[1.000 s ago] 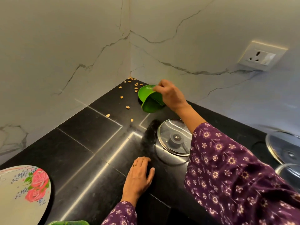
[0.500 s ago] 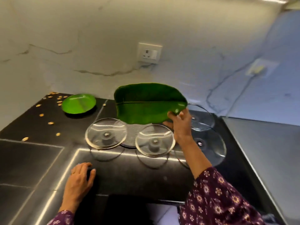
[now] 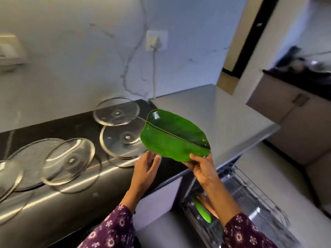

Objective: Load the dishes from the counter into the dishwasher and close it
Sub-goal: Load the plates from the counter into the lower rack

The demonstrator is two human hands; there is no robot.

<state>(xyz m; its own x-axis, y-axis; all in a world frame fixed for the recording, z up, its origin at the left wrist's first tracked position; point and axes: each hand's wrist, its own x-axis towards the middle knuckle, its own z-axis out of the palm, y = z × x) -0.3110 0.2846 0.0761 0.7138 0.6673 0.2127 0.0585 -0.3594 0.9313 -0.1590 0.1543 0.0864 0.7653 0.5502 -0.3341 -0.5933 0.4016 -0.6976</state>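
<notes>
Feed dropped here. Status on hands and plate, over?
Right hand grips green leaf plate by near edge. Left hand open, beside it. Dishwasher rack pulled out below, path looks clear.

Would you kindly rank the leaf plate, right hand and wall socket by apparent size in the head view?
Largest: leaf plate.
Then right hand, holding it.
Smallest: wall socket, though it is farther from the camera.

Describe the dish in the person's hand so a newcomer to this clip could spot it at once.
Start at the black counter, where round clear glass lids lie. Above its right end, the right hand holds a leaf-shaped plate by its near edge. Unlike the lids, it is opaque glossy green with a midrib.
</notes>
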